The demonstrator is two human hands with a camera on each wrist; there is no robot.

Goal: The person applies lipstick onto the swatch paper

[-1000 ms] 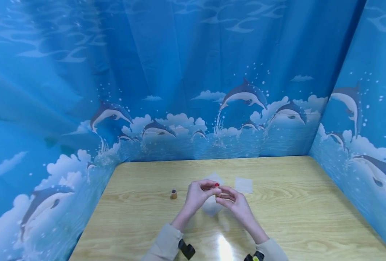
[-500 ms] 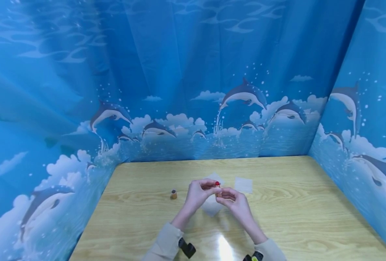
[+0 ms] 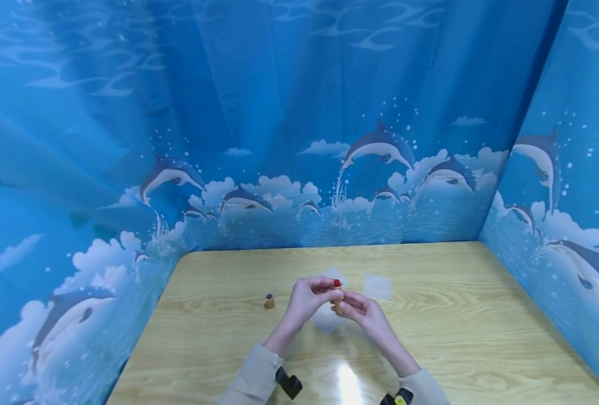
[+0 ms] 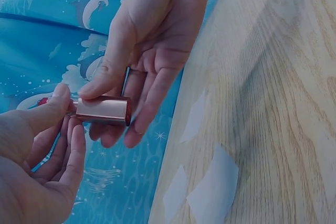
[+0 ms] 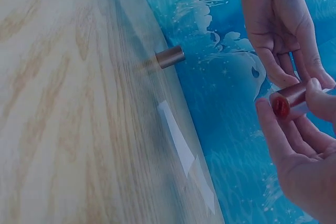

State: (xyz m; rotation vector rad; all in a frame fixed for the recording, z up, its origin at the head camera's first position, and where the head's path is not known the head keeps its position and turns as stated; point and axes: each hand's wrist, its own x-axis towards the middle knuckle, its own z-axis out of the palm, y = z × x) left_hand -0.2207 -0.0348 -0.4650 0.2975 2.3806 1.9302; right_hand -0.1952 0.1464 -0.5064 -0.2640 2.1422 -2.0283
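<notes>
Both hands are raised over the middle of the table around a lipstick [image 4: 104, 109] with a red tip and a shiny rose-gold base. My left hand [image 3: 303, 304] pinches its upper part, just below the red tip [image 3: 337, 283]. The base sits between the thumb and fingers of my right hand [image 3: 373, 322]. In the right wrist view, the bottom end of the lipstick [image 5: 283, 106] faces the camera, while the left hand [image 5: 278, 30] covers the tip. A separate metallic cap [image 3: 270, 301] stands upright on the table, left of the hands.
A white sheet [image 3: 327, 323] lies on the wood-grain table [image 3: 461, 315] beneath the hands, partly hidden by them. To its right is a small white square [image 3: 378, 287]. A blue dolphin-print curtain [image 3: 289, 112] encloses the back and sides.
The lipstick has risen slightly, and more of its base shows between the hands. The right fingers have shifted round the base. Cap and white sheets have stayed put.
</notes>
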